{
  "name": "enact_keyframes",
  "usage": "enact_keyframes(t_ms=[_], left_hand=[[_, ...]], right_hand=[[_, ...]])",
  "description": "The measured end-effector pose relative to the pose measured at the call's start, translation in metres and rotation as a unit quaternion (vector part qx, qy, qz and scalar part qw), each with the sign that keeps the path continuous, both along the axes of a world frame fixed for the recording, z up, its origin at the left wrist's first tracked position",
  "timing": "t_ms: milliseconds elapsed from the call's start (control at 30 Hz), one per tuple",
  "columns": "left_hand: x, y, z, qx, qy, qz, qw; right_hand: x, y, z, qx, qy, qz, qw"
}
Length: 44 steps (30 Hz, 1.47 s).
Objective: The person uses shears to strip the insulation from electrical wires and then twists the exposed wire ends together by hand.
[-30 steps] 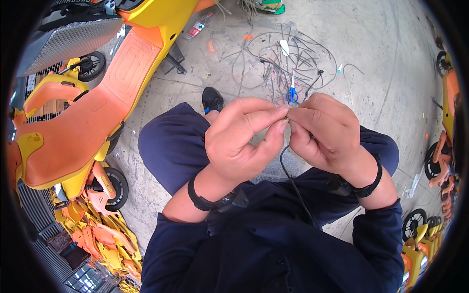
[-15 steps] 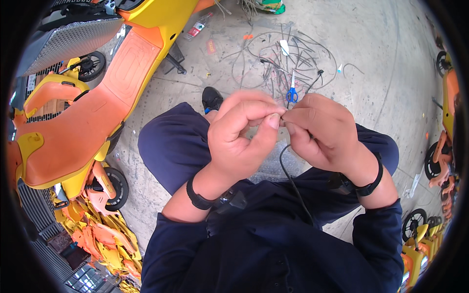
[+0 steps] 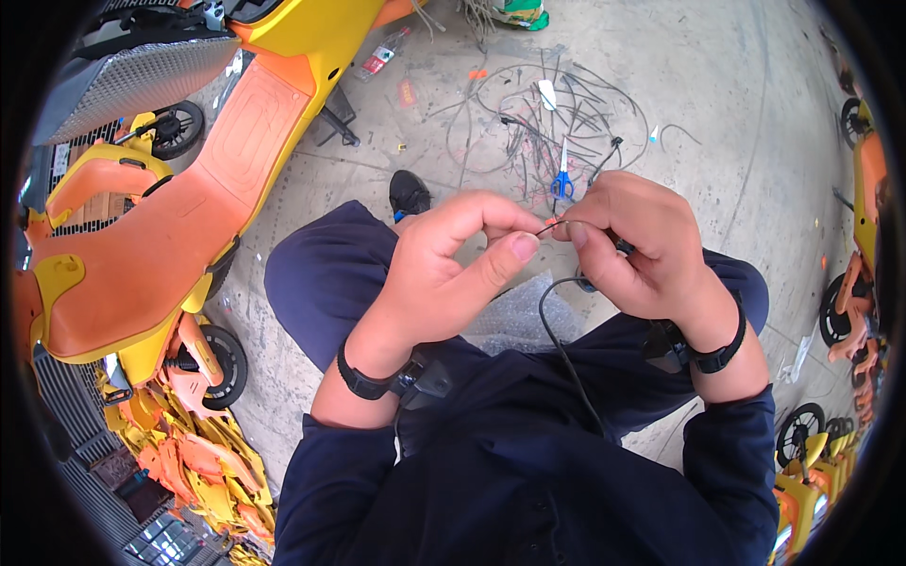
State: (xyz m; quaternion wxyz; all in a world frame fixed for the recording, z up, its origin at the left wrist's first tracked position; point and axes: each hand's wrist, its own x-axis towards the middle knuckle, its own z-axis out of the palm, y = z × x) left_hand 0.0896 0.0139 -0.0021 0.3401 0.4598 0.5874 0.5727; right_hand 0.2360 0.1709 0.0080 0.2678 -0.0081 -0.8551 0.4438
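Between my two hands runs a thin dark wire [image 3: 547,226], pinched at both sides. My left hand [image 3: 453,259] grips its left end between thumb and forefinger. Thumb and fingers of my right hand [image 3: 637,247] close on the other side of it. A black cable [image 3: 563,347] loops below my right hand and drops across my lap; whether it joins the wire is hidden. Just beyond the hands, blue-handled scissors [image 3: 562,182] lie on the floor, points away from me. Clear bubble wrap [image 3: 519,316] shows between my legs.
A tangle of cut wires [image 3: 566,113] spreads over the floor ahead, a white piece [image 3: 546,94] on top. On the left stands a yellow and orange scooter body [image 3: 179,217], with a heap of coloured panels [image 3: 203,462] behind. A plastic bottle [image 3: 382,55] lies near it. More scooters [image 3: 861,217] line the right.
My hands have drawn slightly apart, and a short stretch of wire now shows between the fingertips. The left hand has turned a little and moved left.
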Motion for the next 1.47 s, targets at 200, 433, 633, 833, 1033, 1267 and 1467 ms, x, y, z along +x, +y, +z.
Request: enact_keyframes(t_ms=[200, 433, 633, 833, 1033, 1267, 1467], left_hand=[[-0.002, -0.001, -0.008, -0.074, 0.026, 0.016, 0.997], [-0.008, -0.002, -0.027, -0.057, 0.111, 0.048, 0.991], [-0.020, -0.017, -0.036, -0.103, 0.117, 0.073, 0.985], [-0.018, -0.023, -0.005, -0.061, 0.100, 0.045, 0.992], [-0.038, -0.016, 0.017, -0.041, 0.141, 0.024, 0.989], [-0.057, 0.021, -0.016, -0.118, 0.111, -0.008, 0.987], [-0.081, 0.019, -0.065, -0.157, 0.031, -0.039, 0.986]], right_hand=[[0.000, 0.003, -0.015, -0.082, -0.073, -0.006, 0.994], [-0.006, -0.008, -0.032, -0.113, -0.130, 0.009, 0.985], [-0.014, -0.030, -0.034, -0.129, -0.132, 0.036, 0.982], [-0.012, -0.037, -0.018, -0.123, -0.085, 0.010, 0.989], [-0.025, -0.038, 0.003, -0.153, -0.121, -0.013, 0.981], [-0.042, 0.007, -0.022, -0.169, -0.165, -0.014, 0.972], [-0.057, 0.030, -0.056, -0.266, -0.194, 0.050, 0.943]])
